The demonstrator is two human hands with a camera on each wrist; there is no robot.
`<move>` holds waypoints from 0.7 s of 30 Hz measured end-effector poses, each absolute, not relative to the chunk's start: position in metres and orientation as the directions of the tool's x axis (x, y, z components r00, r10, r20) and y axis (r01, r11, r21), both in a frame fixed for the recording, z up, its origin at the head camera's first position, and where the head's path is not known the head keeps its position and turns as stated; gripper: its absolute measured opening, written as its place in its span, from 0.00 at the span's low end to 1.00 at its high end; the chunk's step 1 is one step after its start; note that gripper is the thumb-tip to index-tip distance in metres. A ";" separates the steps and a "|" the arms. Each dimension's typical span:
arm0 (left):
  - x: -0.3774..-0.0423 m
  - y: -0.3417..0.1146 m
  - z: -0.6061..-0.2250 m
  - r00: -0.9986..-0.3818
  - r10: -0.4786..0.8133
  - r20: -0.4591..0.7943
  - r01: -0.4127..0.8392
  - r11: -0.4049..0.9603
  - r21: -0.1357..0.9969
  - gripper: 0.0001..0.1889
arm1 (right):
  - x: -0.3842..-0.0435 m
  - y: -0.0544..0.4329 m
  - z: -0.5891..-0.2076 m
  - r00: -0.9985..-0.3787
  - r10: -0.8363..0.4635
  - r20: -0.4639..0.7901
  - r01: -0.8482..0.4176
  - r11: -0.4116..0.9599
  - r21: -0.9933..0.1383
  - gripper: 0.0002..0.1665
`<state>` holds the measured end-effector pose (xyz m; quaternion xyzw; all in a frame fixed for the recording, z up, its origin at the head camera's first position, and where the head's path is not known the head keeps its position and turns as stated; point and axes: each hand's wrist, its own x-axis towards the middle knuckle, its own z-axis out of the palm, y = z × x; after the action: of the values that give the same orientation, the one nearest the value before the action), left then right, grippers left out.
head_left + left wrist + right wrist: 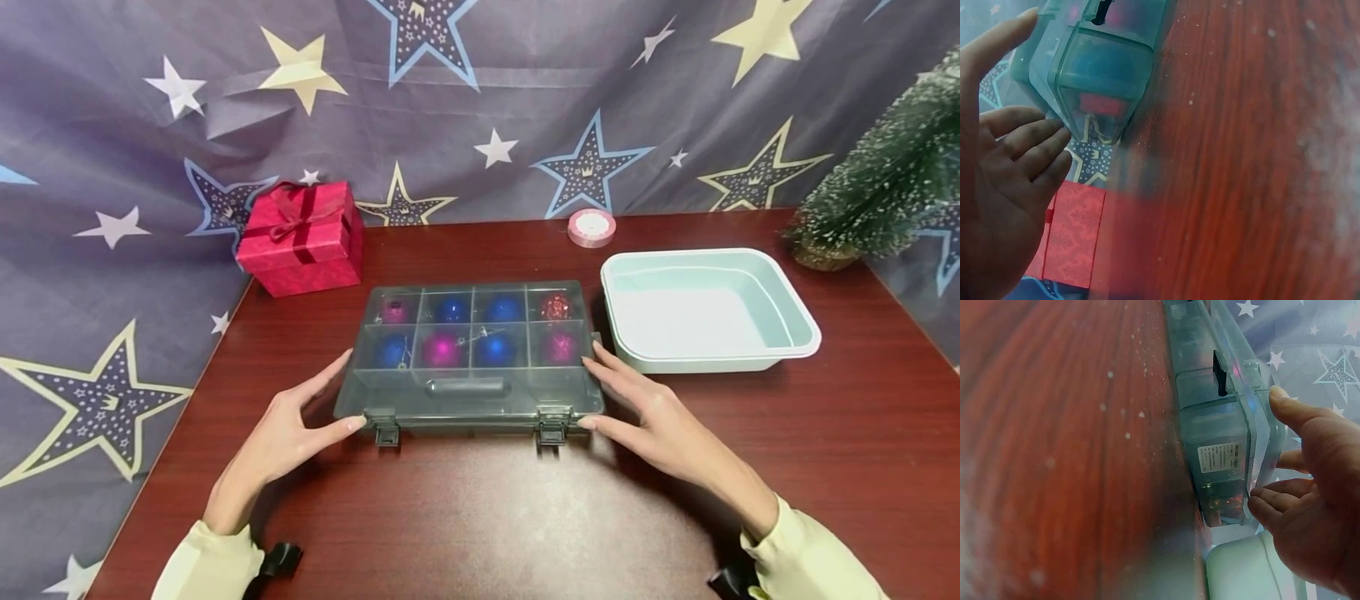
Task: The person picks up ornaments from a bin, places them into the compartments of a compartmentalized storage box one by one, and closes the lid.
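Observation:
A translucent grey-green divided plastic case lies on the table, its lid over the compartments. Inside show blue baubles, pink baubles and a glittery red bauble. Two dark latches stick out at its front edge. My left hand is at the case's left side, thumb by the front left corner and fingers extended along the side. Opposite it, my right hand has its thumb at the front right corner and its fingertips against the right edge. A white label shows on the case's front wall.
Right of the case stands a pale mint tray, close to its side. Behind are a pink ribbon roll and, at far right, a small frosted tree. A red gift box sits back left, before a star-patterned cloth.

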<state>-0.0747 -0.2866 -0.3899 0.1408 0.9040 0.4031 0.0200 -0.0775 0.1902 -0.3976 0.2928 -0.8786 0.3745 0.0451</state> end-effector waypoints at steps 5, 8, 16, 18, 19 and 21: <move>-0.074 -0.287 -0.391 -0.955 0.277 0.101 0.260 0.630 0.731 0.45 | -0.077 0.189 -0.399 -0.818 -0.489 0.302 -0.562 0.569 -0.601 0.42; -0.073 -0.286 -0.391 -0.949 0.286 0.133 0.292 0.641 0.709 0.45 | -0.076 0.189 -0.400 -0.811 -0.493 0.315 -0.575 0.572 -0.585 0.42; -0.070 -0.284 -0.393 -0.932 0.306 0.196 0.356 0.662 0.660 0.43 | -0.076 0.190 -0.401 -0.790 -0.504 0.350 -0.609 0.573 -0.548 0.42; -0.070 -0.285 -0.394 -0.927 0.313 0.206 0.369 0.665 0.649 0.43 | -0.076 0.190 -0.401 -0.787 -0.505 0.354 -0.612 0.574 -0.544 0.42; -0.069 -0.285 -0.394 -0.925 0.316 0.209 0.374 0.667 0.644 0.43 | -0.076 0.190 -0.401 -0.786 -0.506 0.355 -0.614 0.575 -0.541 0.42; -0.069 -0.286 -0.395 -0.926 0.317 0.206 0.373 0.680 0.631 0.43 | -0.076 0.189 -0.401 -0.783 -0.507 0.359 -0.618 0.576 -0.535 0.42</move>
<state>-0.0689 -0.2855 -0.3945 0.1883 0.9157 0.3526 -0.0402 -0.0763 0.1894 -0.4011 0.3184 -0.8838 0.3326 0.0833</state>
